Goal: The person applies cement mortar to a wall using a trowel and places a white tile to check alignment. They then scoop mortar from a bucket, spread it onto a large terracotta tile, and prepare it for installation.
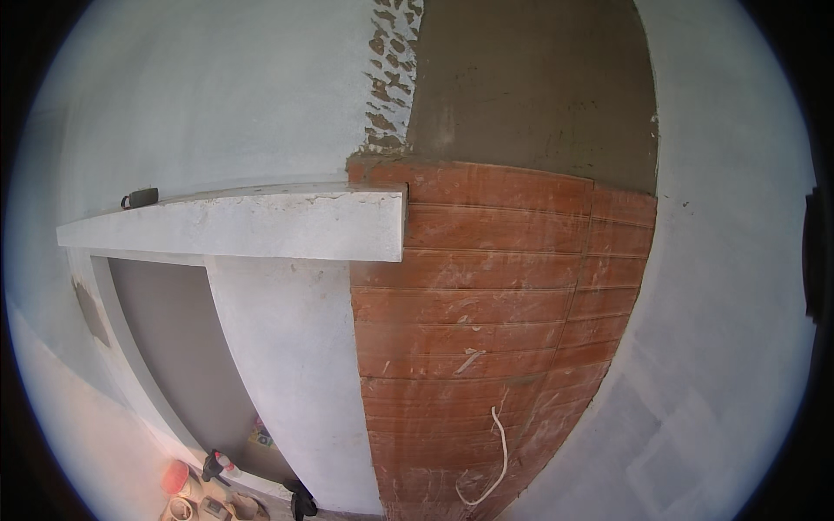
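Note:
Neither my left hand nor my right hand shows in the head view, and no forearm comes in. Ahead stands a wall strip faced with reddish-brown tiles (pixel 486 295), smeared with whitish streaks. Above the tiles lies a band of smooth grey-brown mortar (pixel 534 87). Along its left edge runs a chipped, pitted strip (pixel 391 78). A white cable (pixel 502 460) hangs curved from the lower part of the tiles.
A white ledge (pixel 234 221) juts from the wall at left, with a small dark object (pixel 141 198) on it. Beneath is a doorway (pixel 182 339). At lower left stand a red bucket (pixel 176 478) and several containers. A dark object (pixel 301 501) sits near the bottom edge.

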### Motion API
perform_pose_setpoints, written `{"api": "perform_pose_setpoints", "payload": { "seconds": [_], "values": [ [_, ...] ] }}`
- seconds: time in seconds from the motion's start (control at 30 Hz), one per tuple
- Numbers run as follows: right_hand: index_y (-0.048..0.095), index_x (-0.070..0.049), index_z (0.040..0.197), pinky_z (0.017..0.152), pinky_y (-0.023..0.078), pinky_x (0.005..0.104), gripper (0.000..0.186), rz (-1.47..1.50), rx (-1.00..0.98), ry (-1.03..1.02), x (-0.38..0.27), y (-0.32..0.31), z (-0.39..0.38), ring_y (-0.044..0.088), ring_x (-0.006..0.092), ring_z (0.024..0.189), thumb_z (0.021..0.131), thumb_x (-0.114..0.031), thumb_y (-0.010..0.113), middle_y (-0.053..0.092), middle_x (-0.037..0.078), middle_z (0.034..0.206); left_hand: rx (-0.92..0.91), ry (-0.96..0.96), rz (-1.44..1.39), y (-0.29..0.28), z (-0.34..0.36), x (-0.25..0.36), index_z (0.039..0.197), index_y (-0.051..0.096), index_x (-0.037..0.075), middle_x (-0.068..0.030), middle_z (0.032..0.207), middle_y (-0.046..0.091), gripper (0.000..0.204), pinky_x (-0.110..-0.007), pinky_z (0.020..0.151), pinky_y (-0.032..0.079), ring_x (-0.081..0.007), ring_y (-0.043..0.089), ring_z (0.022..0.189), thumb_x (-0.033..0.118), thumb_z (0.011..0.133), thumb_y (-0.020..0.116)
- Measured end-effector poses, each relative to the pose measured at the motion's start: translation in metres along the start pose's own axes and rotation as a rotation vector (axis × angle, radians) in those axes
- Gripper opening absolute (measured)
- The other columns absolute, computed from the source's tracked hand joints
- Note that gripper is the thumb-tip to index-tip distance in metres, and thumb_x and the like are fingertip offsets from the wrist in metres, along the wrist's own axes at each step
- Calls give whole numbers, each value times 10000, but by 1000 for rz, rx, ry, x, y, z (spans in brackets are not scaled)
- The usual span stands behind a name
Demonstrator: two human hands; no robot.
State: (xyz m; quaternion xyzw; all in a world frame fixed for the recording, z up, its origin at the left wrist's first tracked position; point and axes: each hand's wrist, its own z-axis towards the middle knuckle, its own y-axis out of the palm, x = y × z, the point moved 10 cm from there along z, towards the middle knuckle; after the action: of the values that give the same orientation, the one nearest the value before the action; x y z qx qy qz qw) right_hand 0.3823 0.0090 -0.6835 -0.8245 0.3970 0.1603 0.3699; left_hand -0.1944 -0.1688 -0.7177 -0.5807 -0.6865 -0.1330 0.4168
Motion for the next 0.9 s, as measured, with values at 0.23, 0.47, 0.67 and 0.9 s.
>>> {"api": "perform_pose_setpoints", "payload": {
  "seconds": [0.23, 0.47, 0.67, 0.9],
  "values": [
    [597, -6, 1169, 682, 550, 472, 324, -2, -137, 484, 240, 55, -74, 709, 361, 820, 933, -222, 647, 688, 213, 1071, 30, -569, -111, 22, -60, -308, 1063, 693, 41, -106, 787, 610, 408, -488, 630, 558, -258, 670, 862, 359, 825, 784],
    [616, -9, 1163, 580, 469, 326, 271, -211, -177, 472, 167, 72, -55, 687, 232, 734, 940, -147, 549, 629, 81, 916, 258, -343, -52, -7, -113, -299, 966, 718, -29, -201, 917, 693, 417, -449, 771, 496, -327, 656, 854, 368, 854, 660],
    [621, -13, 1128, 691, 511, 309, 245, -272, -253, 293, 103, 146, 19, 668, 188, 779, 964, -188, 572, 638, 76, 947, 156, -387, 145, 49, -109, -361, 872, 710, -22, -238, 998, 689, 395, -511, 832, 505, -419, 648, 946, 368, 842, 652],
    [626, 25, 1126, 788, 510, 273, 250, -297, -464, 168, 104, 298, 53, 655, 141, 805, 1000, -190, 604, 651, 71, 949, 186, -416, 207, 118, 63, -425, 1225, 637, 48, -239, 1065, 695, 438, -487, 898, 521, -399, 659, 1048, 284, 859, 690]
  ]
}}
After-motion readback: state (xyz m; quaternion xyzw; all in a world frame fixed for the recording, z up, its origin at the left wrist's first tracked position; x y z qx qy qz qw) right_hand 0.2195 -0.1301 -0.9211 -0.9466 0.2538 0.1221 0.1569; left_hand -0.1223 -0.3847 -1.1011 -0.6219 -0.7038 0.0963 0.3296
